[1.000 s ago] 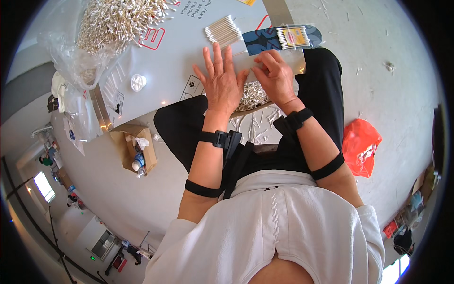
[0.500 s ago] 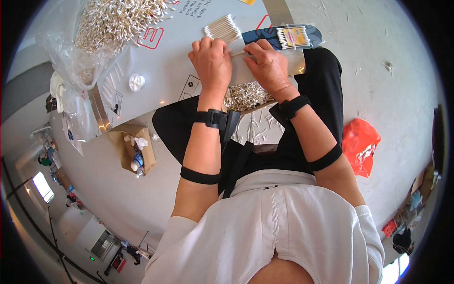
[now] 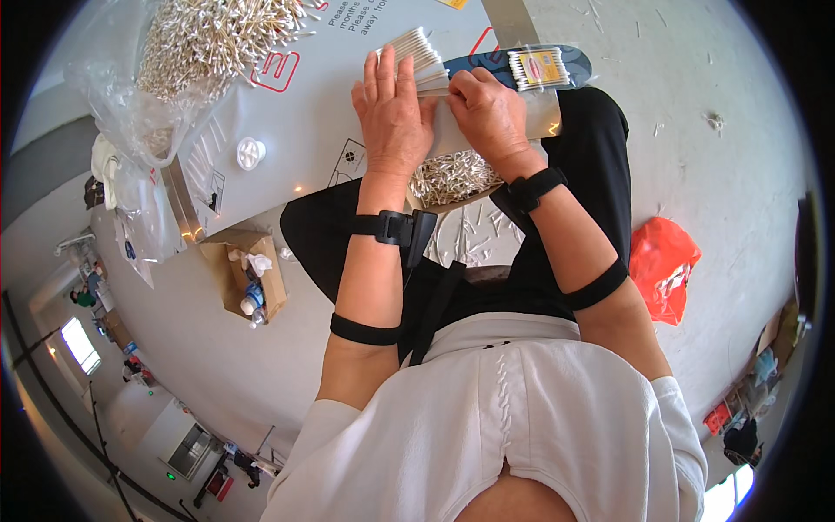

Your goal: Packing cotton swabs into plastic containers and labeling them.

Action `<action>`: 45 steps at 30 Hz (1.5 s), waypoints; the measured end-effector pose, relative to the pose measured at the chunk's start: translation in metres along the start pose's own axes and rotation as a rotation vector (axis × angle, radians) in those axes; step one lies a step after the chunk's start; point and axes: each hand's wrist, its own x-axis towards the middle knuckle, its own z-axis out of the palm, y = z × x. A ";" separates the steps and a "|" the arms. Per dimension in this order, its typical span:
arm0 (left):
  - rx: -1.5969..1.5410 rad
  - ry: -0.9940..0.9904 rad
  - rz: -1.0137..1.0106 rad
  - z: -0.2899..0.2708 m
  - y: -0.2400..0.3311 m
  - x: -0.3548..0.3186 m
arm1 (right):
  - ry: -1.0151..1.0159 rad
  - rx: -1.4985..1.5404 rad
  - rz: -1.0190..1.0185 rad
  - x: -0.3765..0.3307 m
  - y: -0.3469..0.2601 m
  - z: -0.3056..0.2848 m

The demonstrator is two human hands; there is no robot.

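Observation:
A flat row of cotton swabs (image 3: 416,45) lies on the grey table, partly covered by my left hand. My left hand (image 3: 391,126) rests over its near left side with the fingers stretched out. My right hand (image 3: 490,117) is closed at the row's near right end; what its fingertips pinch is too hidden to name. To the right, a packed bundle of cotton swabs (image 3: 537,68) with a yellow card sits on a dark blue patterned strip (image 3: 577,66). Below my hands, an open box of loose cotton swabs (image 3: 452,178) shows between my legs.
A large heap of cotton swabs (image 3: 209,43) spills from a clear plastic bag (image 3: 122,100) at the far left. A small round white container (image 3: 250,153) stands on the table (image 3: 296,130). On the floor are a cardboard box (image 3: 230,274), a red bag (image 3: 663,270) and scattered swabs.
My left hand has gone from curled fingers to flat, stretched ones over the swab row. My right hand has shifted slightly to the left and its fingers have closed up more.

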 end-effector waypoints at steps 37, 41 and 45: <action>0.114 -0.230 -0.136 0.004 0.011 -0.010 | 0.146 0.190 -0.096 -0.017 0.012 -0.001; 0.111 -0.240 -0.138 0.003 0.012 -0.010 | 0.145 0.193 -0.096 -0.017 0.012 -0.002; 0.116 -0.222 -0.127 0.003 0.012 -0.010 | 0.143 0.193 -0.092 -0.017 0.012 -0.001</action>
